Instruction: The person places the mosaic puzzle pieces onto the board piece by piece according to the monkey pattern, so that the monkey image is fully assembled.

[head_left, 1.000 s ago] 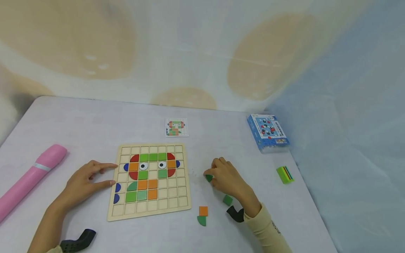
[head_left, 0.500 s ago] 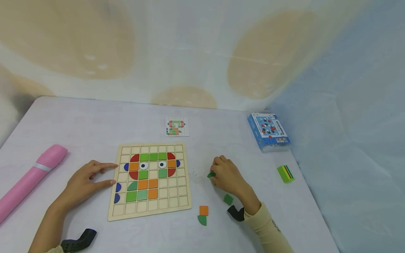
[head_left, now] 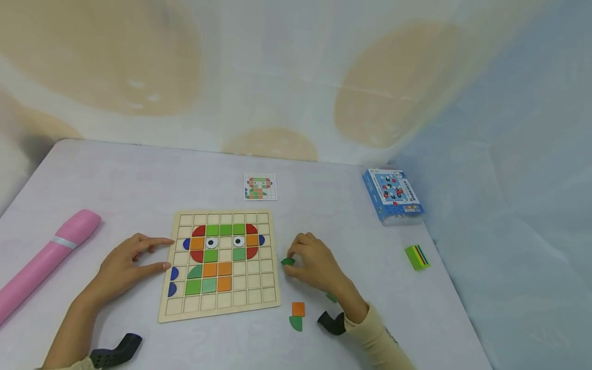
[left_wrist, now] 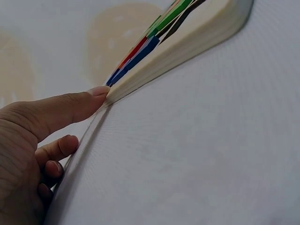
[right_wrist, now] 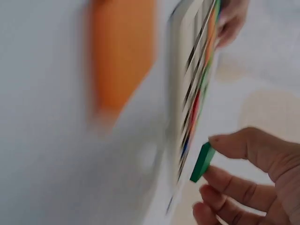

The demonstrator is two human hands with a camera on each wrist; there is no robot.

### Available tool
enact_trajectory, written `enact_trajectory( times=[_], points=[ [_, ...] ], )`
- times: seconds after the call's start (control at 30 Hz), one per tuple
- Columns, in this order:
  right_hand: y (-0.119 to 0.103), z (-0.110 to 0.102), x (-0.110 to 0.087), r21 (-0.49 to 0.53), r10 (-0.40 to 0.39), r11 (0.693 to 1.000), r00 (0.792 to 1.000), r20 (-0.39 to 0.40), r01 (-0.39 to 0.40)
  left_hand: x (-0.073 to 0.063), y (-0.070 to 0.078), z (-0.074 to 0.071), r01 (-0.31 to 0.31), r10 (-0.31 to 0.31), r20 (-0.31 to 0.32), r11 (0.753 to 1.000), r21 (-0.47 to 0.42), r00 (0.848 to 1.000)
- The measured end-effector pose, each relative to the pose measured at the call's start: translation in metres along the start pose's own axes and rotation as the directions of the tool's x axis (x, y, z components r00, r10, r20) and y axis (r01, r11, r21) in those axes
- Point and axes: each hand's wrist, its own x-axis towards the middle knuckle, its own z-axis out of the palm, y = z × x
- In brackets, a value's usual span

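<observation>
A square wooden grid board [head_left: 254,296] lies on the table with coloured tiles forming a face-like pattern with two eye tiles. At its left edge my left hand [head_left: 125,262] touches the rim with thumb and index fingertips; the left wrist view shows the thumb [left_wrist: 70,108] at the board's corner. Just off the right edge, my right hand [head_left: 316,262] pinches a small green tile [head_left: 288,261] with a curved side. In the right wrist view that tile [right_wrist: 202,162] stands tilted between thumb and fingers, close to the board.
An orange square tile [head_left: 298,309] and a green quarter-circle tile [head_left: 295,323] lie right of the board. Another green tile [head_left: 331,297] is partly hidden by the right wrist. Farther out are a pattern card [head_left: 260,186], blue box [head_left: 393,198], striped stack [head_left: 418,257] and pink tube [head_left: 51,259].
My right hand has moved left to the board's right edge, bringing the green tile along and turning it. The left hand keeps its place at the left edge.
</observation>
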Motion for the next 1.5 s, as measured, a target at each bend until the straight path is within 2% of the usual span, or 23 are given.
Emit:
enact_trajectory(
  times=[0.13,0.2,0.3,0.47,0.63,0.8,0.93,1.03,1.1,1.3,1.5],
  points=[
    [-0.041,0.01,0.007,0.117,0.016,0.993,0.999,0.03,-0.02,-0.001,-0.002,0.001,-0.005,0.005,-0.007,1.0,0.001,1.0],
    [-0.057,0.018,0.011,0.131,0.037,0.99,0.998,0.048,-0.043,-0.001,-0.002,0.002,-0.007,0.007,-0.01,1.0,0.002,1.0],
    [-0.074,0.029,0.015,0.11,0.071,0.991,0.996,0.049,-0.076,0.0,-0.004,0.002,-0.015,0.015,-0.009,1.0,0.004,1.0],
    [-0.086,0.039,0.017,0.038,0.1,0.994,0.995,0.004,-0.1,0.001,-0.003,0.001,-0.02,0.02,-0.007,1.0,0.005,1.0],
    [-0.084,0.038,0.015,0.032,0.116,0.993,0.993,-0.017,-0.115,0.002,-0.001,0.0,-0.028,0.028,-0.006,1.0,0.006,1.0],
    [-0.07,0.023,0.009,0.098,0.141,0.985,0.99,-0.002,-0.14,0.002,0.001,-0.001,-0.025,0.025,-0.003,1.0,0.001,1.0],
    [-0.058,0.015,0.003,0.115,0.082,0.989,0.993,0.084,-0.091,0.001,0.001,-0.002,-0.019,0.019,-0.002,1.0,0.0,1.0],
    [-0.052,0.015,-0.002,0.113,0.017,0.993,0.988,0.156,-0.035,0.0,0.001,-0.002,-0.019,0.019,-0.006,1.0,0.0,1.0],
    [-0.051,0.017,-0.005,0.112,-0.019,0.994,0.984,0.175,-0.001,0.0,0.001,-0.002,-0.021,0.021,-0.008,1.0,0.0,1.0],
    [-0.052,0.024,-0.01,0.086,-0.091,0.993,0.986,0.14,0.079,0.001,0.002,-0.002,-0.008,0.008,0.009,1.0,-0.003,1.0],
    [-0.058,0.029,-0.011,-0.036,-0.117,0.992,0.989,0.094,0.121,0.001,0.002,-0.003,-0.008,0.008,0.007,1.0,0.002,1.0]
  ],
)
